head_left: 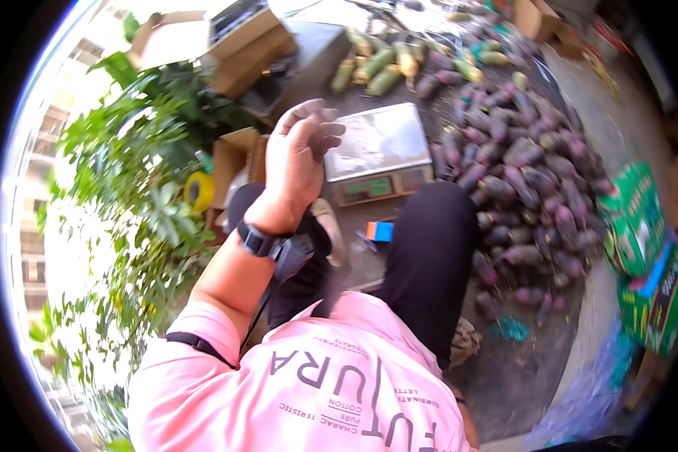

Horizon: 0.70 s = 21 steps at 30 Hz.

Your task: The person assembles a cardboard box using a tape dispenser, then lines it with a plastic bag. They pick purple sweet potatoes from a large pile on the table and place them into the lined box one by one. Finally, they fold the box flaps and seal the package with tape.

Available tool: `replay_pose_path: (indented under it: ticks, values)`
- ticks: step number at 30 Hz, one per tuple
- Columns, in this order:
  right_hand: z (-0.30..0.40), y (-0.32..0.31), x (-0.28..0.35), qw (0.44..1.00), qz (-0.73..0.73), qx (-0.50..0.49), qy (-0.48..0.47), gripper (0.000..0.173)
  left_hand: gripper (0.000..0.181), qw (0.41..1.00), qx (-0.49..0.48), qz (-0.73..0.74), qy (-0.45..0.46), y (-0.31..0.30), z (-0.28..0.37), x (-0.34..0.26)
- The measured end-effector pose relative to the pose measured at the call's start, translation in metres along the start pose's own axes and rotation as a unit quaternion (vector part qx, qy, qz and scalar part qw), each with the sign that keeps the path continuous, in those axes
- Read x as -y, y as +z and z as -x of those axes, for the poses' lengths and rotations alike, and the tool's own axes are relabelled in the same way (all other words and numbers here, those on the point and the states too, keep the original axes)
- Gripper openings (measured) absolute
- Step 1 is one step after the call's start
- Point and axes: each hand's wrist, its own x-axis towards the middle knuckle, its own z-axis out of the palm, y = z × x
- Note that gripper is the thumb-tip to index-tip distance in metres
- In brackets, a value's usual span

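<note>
My left hand [311, 133] is raised at the left edge of the metal pan of a digital scale [376, 141], its fingers loosely bent and nothing visible in them. Whether it touches the pan cannot be told. A watch [255, 240] is on that wrist. The scale's green display faces me, and nothing stands on the pan. My right hand is out of view; only part of that arm shows at the bottom. Right of the scale lies a large pile of elongated dark purple vegetables [520, 152]. Beyond it are green and yellow ones [384, 79], perhaps corn ears.
A small orange-and-blue box [381, 231] lies between my knees. Leafy plants [141, 135] line the left, near a yellow tape roll [199, 191] and an open cardboard box [231, 155]. More cardboard boxes [251, 56] stand at the upper left. Green printed packages [635, 220] are at the right.
</note>
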Motion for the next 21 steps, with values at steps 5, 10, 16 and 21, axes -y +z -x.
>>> replay_pose_path:
  ticks: [5,10,16,21]
  values:
    - [0.019,-0.087,0.124,0.962,0.113,-0.127,-0.214,0.056,0.020,0.987,-0.127,-0.093,-0.031,-0.063,0.003,-0.012]
    - [0.047,-0.152,0.266,0.763,-0.012,-0.451,-0.464,0.054,0.020,0.992,-0.078,-0.070,-0.070,-0.030,0.022,0.011]
    - [0.018,-0.187,0.340,0.779,0.014,-0.477,-0.407,0.051,0.017,0.990,0.070,-0.070,-0.103,0.038,0.042,0.029]
    - [0.007,-0.187,0.331,0.783,0.028,-0.487,-0.385,0.049,0.018,0.984,0.169,-0.061,-0.020,0.055,0.060,-0.008]
